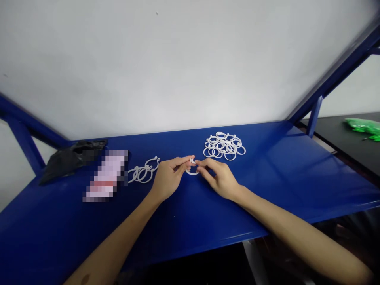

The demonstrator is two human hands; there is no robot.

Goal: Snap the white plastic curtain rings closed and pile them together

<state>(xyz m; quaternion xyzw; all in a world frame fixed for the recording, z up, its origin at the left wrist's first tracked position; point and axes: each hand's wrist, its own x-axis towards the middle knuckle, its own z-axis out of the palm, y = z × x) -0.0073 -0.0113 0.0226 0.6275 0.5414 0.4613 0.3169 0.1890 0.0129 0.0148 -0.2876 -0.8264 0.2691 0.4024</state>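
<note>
Between my two hands is a white plastic ring, its lower arc showing below the fingers. The fingers of my left hand pinch it from the left near a small white knob at its top. From the right, my right hand grips the same ring with thumb and fingertips; part of the ring is hidden by the fingers. Left of my left hand lie several white rings with small ball ends, one of them open. Behind my right hand is a larger pile of similar white rings.
The rings lie on a blue table against a white wall. At the left are a black plastic bag and a blurred pink-white packet. Blue slanted posts rise at both ends. A green bag rests on a dark surface at right.
</note>
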